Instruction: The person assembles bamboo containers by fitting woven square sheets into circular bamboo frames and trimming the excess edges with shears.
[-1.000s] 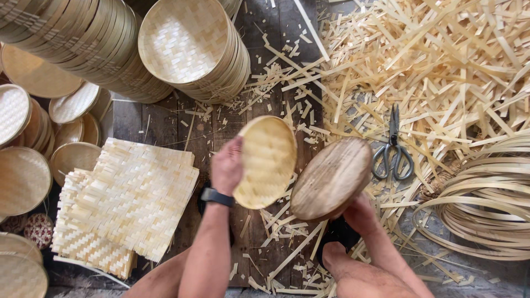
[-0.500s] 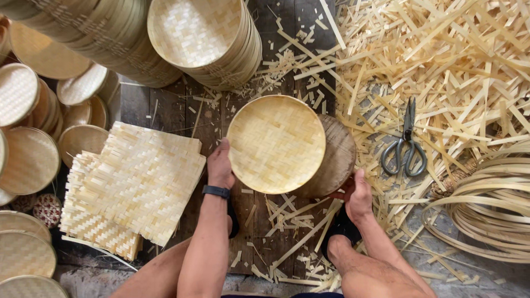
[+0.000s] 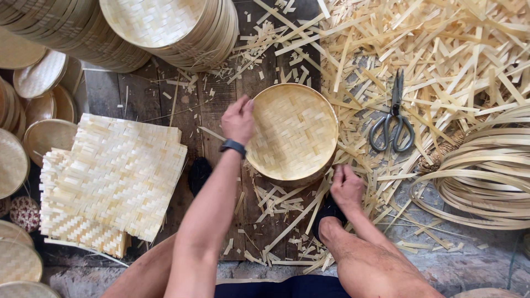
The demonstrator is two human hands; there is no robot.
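- head view: a round, shallow woven bamboo tray (image 3: 292, 132) lies flat at the centre of the frame on the dark wooden plank surface (image 3: 221, 94).
- the left hand (image 3: 238, 118) curls over the tray's left rim, fingers bent and pinching the edge.
- the right hand (image 3: 346, 186) sits at the tray's lower right edge, fingers clenched near the rim; what they pinch i cannot tell.
- to do this well, i judge: keep the left grip firm so the tray does not turn, and work the rim in small stretches.
- black-handled metal scissors (image 3: 393, 118) lie just right of the tray on loose pale bamboo strips (image 3: 441, 49).
- a stack of square woven bamboo mats (image 3: 110, 182) lies at the left.
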